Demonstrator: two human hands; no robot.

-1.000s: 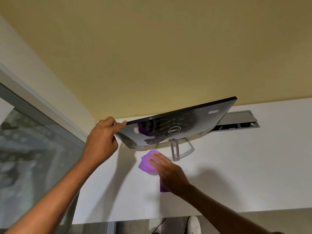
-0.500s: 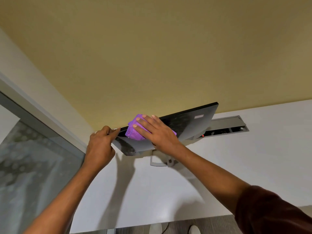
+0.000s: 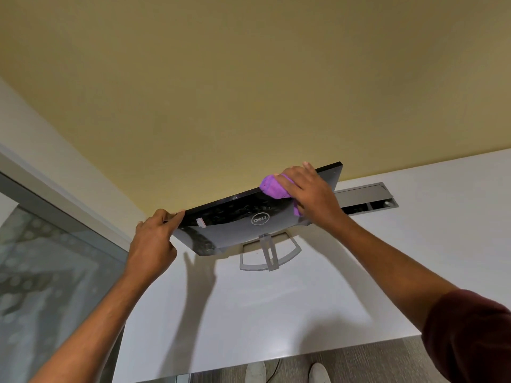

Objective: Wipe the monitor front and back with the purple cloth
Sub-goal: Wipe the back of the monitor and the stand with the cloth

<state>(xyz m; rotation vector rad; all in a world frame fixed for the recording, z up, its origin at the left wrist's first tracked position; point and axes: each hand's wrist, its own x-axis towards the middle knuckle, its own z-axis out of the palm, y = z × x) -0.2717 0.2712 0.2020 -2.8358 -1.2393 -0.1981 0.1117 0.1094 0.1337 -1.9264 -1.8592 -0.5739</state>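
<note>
A person's left hand (image 3: 153, 241) grips a top corner of the monitor (image 3: 243, 225) with curled fingers, apparently steadying it on the white desk (image 3: 276, 313), while the right hand (image 3: 312, 194), fingers flat, presses the purple cloth (image 3: 273, 189) against its back near the opposite corner

The light is soft and even. My left hand (image 3: 150, 244) throws a faint, soft-edged shadow onto the flat white desk (image 3: 304, 313) just below it. The glossy black monitor back (image 3: 235, 219) beside that hand carries mottled reflections. Straight lines bow toward the frame edges.
</note>
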